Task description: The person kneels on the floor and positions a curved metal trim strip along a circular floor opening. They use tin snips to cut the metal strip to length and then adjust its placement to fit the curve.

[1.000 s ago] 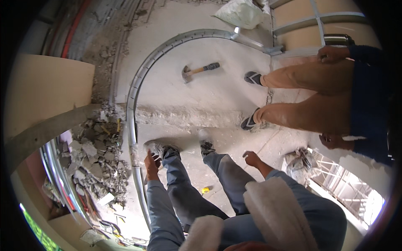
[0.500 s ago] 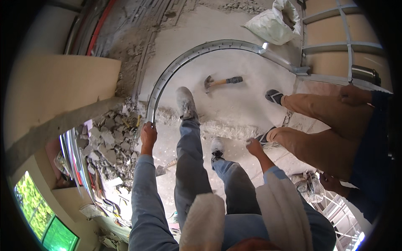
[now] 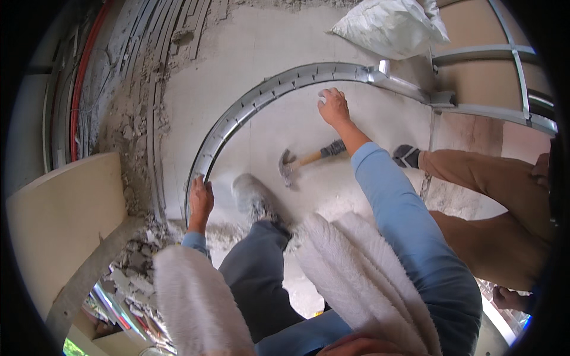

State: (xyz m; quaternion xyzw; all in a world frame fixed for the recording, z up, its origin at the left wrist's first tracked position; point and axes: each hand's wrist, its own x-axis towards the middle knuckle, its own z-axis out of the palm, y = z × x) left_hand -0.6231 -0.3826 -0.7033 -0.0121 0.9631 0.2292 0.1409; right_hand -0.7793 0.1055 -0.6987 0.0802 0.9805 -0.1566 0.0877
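A curved metal track [image 3: 259,98], notched along its length, arcs across the pale concrete floor. My left hand [image 3: 200,204] grips it near its left end, with the fingers closed over the edge. My right hand [image 3: 334,108] is stretched forward just inside the curve, apart from the track. Its fingers are drawn together around something small and whitish that I cannot make out. Between my arms, on the floor inside the arc, lies a claw hammer [image 3: 310,158] with a wooden handle and dark wrapped grip. A short bright metal piece [image 3: 383,66] sits at the arc's right end.
Another person's legs in brown trousers [image 3: 475,172] stand at the right. A white sack [image 3: 386,29] rests at the far right beside a metal-framed panel [image 3: 481,77]. Rubble [image 3: 136,261] is heaped at lower left below a curved cream panel [image 3: 65,219]. My dusty shoe [image 3: 252,196] is by the hammer.
I have leaned and stepped forward. My right hand has moved from beside my leg out to the arc. My left hand still grips the track, slightly further along it.
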